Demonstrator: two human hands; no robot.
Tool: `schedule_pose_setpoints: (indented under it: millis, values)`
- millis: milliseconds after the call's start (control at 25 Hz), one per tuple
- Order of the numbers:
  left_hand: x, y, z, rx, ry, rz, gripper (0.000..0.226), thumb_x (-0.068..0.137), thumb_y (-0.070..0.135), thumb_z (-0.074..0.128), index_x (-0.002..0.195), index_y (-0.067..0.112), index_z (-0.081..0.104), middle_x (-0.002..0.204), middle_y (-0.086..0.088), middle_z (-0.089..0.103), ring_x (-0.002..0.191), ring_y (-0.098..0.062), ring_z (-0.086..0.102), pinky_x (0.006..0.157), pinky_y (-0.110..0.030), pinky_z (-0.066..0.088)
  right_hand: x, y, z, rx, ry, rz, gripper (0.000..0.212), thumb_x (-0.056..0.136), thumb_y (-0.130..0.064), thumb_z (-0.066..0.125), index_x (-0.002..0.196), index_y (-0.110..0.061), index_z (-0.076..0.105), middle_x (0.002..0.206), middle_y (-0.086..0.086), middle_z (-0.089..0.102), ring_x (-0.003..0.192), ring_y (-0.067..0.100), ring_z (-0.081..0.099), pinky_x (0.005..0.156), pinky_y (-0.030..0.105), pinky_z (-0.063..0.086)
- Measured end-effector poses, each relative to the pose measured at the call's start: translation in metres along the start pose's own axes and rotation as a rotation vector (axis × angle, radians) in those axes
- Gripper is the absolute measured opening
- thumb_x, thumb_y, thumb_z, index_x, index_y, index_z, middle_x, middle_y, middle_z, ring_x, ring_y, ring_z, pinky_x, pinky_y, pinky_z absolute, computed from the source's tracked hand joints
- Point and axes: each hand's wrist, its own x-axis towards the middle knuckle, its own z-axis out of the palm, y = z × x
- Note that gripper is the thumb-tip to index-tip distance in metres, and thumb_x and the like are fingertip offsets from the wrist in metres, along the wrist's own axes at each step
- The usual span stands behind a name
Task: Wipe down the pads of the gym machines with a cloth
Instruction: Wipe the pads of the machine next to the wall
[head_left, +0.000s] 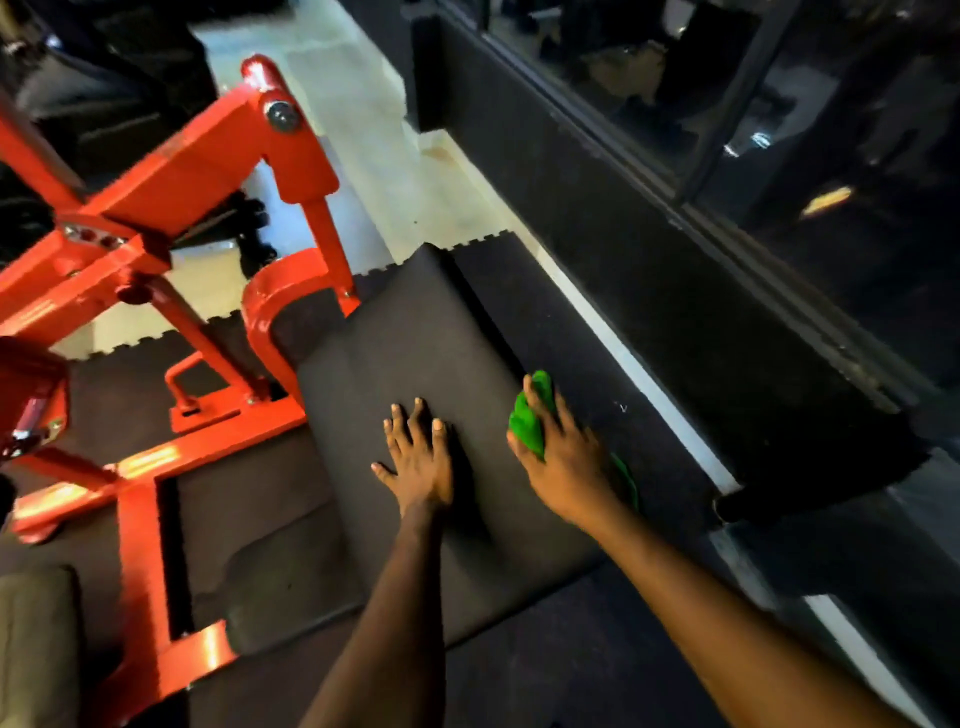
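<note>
Right hand is gripping my green cloth at the black pad edge, while my left hand is lying flat on it.

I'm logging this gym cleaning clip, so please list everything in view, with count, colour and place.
pad: one, black, centre, mounted on the machine
machine frame: one, orange-red, left side
cloth: one, green, at the pad's right edge
floor mats: several, black, interlocking, under and beside the machine
pale floor: one patch, off-white, beyond the mats
glass wall: one, dark and reflective, right side
left hand: one, lying flat on the pad, fingers straight
right hand: one, gripping the cloth
</note>
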Motion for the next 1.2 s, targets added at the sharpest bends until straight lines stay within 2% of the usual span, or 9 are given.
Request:
schedule_pose_setpoints:
  millis: [80,280,520,640,760,880,1000,1080,1200]
  values:
    - [0.001,0.018,0.004,-0.05,0.087,-0.089,0.054,0.107,0.045,0.029,0.158,0.027,0.023,0.169,0.004,0.007,0.155,-0.013,-0.001,0.117,-0.068,0.002,-0.02,0.004,0.0,-0.173,0.077,-0.092,0.074,0.094,-0.063,0.038,0.16,-0.033,0.021,0.16,0.014,0.034,0.11,0.04,0.06,0.088,0.046,0.052]
    - [0.0,0.027,0.022,-0.003,0.211,-0.101,0.055,0.106,0.044,0.028,0.157,0.024,0.025,0.168,0.003,0.01,0.154,-0.014,0.0,0.117,-0.065,0.001,0.018,-0.012,0.017,-0.288,0.031,0.032,0.086,0.091,-0.055,0.059,0.16,-0.025,0.02,0.152,0.024,0.04,0.097,0.043,0.064,0.073,0.047,0.055]
    - [0.001,0.02,0.029,-0.071,0.332,-0.061,0.059,0.097,0.05,0.02,0.15,0.028,0.038,0.165,0.008,0.018,0.153,-0.009,0.003,0.12,-0.059,0.0,0.141,-0.051,0.017,-0.107,-0.121,0.09,0.079,0.101,-0.054,0.042,0.162,-0.021,0.004,0.15,0.021,0.036,0.116,0.046,0.055,0.09,0.049,0.048]
    - [0.001,0.018,0.028,-0.121,0.339,-0.066,0.046,0.104,0.04,0.032,0.148,0.028,0.039,0.165,0.009,0.018,0.153,-0.007,0.003,0.121,-0.057,-0.003,0.176,-0.057,0.017,0.048,-0.17,0.062,0.075,0.102,-0.052,0.042,0.162,-0.023,0.007,0.153,0.021,0.035,0.123,0.049,0.05,0.099,0.049,0.043]
    - [-0.002,0.02,0.025,-0.12,0.338,-0.052,0.056,0.098,0.049,0.024,0.147,0.028,0.04,0.164,0.01,0.019,0.153,-0.007,0.004,0.121,-0.057,-0.001,0.153,-0.041,0.015,0.127,-0.156,0.01,0.071,0.102,-0.05,0.045,0.161,-0.025,0.015,0.154,0.021,0.036,0.122,0.05,0.051,0.099,0.051,0.042]
    - [-0.003,0.021,0.021,-0.088,0.337,-0.081,0.053,0.098,0.048,0.029,0.143,0.025,0.045,0.16,0.005,0.03,0.151,-0.014,0.018,0.118,-0.058,0.011,0.118,-0.021,0.017,0.082,-0.109,-0.064,0.072,0.099,-0.042,0.055,0.16,-0.026,0.021,0.148,0.022,0.041,0.113,0.05,0.055,0.092,0.052,0.046]
    - [0.018,0.022,-0.003,0.036,0.375,-0.124,0.044,0.101,0.043,0.033,0.124,0.013,0.054,0.133,-0.01,0.052,0.127,-0.031,0.047,0.096,-0.055,0.038,0.096,-0.015,0.017,-0.009,-0.086,-0.093,0.078,0.096,-0.044,0.059,0.161,-0.029,0.019,0.15,0.02,0.039,0.111,0.05,0.056,0.088,0.053,0.049]
    - [0.04,0.032,-0.02,0.018,0.373,-0.229,0.037,0.103,0.038,0.041,0.119,0.007,0.054,0.127,-0.016,0.052,0.122,-0.035,0.047,0.09,-0.053,0.042,0.093,-0.016,0.017,-0.041,-0.072,-0.076,0.08,0.095,-0.045,0.059,0.161,-0.03,0.015,0.153,0.019,0.037,0.111,0.05,0.055,0.087,0.054,0.05]
    - [0.059,0.047,-0.025,-0.021,0.34,-0.302,0.043,0.103,0.039,0.044,0.129,0.005,0.05,0.138,-0.017,0.046,0.131,-0.034,0.04,0.098,-0.054,0.04,0.101,-0.024,0.016,-0.016,-0.085,-0.065,0.08,0.097,-0.044,0.058,0.161,-0.028,0.014,0.153,0.02,0.036,0.115,0.05,0.054,0.092,0.053,0.047]
